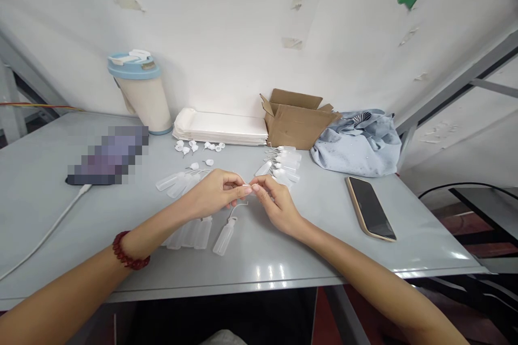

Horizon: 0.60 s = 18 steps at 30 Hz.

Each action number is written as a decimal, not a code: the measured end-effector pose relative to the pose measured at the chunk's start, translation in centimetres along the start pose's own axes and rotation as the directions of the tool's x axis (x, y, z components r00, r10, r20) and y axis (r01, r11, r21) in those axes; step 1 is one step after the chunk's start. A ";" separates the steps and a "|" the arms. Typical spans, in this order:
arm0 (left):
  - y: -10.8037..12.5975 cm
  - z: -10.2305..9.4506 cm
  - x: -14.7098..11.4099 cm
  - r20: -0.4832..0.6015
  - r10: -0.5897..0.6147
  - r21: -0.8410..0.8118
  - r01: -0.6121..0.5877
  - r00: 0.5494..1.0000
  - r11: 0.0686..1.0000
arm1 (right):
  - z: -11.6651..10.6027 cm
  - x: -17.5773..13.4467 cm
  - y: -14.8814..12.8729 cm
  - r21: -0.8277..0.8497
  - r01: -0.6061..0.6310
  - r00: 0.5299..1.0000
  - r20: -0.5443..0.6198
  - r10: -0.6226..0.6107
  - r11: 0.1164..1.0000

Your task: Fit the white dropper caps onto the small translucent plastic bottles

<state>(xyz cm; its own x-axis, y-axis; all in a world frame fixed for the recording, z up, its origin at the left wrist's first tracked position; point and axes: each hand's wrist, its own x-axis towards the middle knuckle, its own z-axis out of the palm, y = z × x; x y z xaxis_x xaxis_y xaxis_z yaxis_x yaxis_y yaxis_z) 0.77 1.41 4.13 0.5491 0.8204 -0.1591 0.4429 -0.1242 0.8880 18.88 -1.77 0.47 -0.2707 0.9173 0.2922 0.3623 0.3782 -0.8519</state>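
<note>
My left hand [220,191] and my right hand [279,202] meet above the middle of the table, fingertips pinched together. A tiny whitish piece shows between them, too small and covered to name. Just below lies a clear plastic squeeze bottle [224,237] with a thin bent tube at its top. More such bottles [188,234] lie in a row under my left wrist, and others [172,180] lie beyond it. Several bottles with white caps [287,159] are grouped behind my right hand. Small white caps [194,166] are scattered past my left hand.
Along the wall stand a tumbler [145,99] with a blue lid, a stack of white packets [222,126], an opened cardboard box [297,124] and a bundled blue cloth [360,145]. A phone [370,207] lies right; a blurred device [111,156] with a white cable [48,234] lies left.
</note>
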 end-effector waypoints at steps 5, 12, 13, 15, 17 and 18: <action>-0.3 -0.1 0.1 0.020 0.006 0.012 -0.006 1.000 1.000 | 0.0 -0.1 0.2 -0.058 -0.004 1.000 0.001 0.004 0.998; -0.6 0.0 0.0 0.046 0.011 -0.052 -0.008 0.999 0.999 | 0.1 -0.1 0.1 -0.060 -0.019 1.000 0.011 0.020 0.998; -0.6 0.0 0.0 0.047 0.015 -0.062 -0.012 0.999 0.998 | 0.1 -0.1 0.2 -0.061 -0.020 1.000 0.013 0.021 0.998; -0.5 0.0 0.0 0.046 0.018 -0.071 -0.014 0.999 0.997 | 0.1 -0.1 0.2 -0.064 -0.014 1.000 0.008 0.015 0.998; -0.4 0.0 0.1 0.043 0.020 -0.067 -0.018 0.999 0.998 | 0.0 -0.1 0.2 -0.060 -0.008 1.000 -0.012 0.008 0.998; -0.3 0.0 0.1 0.041 0.025 -0.062 -0.022 0.999 0.998 | 0.0 -0.1 0.2 -0.054 -0.004 1.000 -0.024 0.003 0.999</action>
<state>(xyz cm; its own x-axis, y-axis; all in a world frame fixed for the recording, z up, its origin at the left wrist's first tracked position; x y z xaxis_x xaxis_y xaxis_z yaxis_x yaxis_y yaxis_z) 0.67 1.49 3.83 0.5889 0.7933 -0.1545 0.3856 -0.1077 0.9164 18.95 -1.79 0.31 -0.2481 0.9211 0.3001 0.4109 0.3806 -0.8285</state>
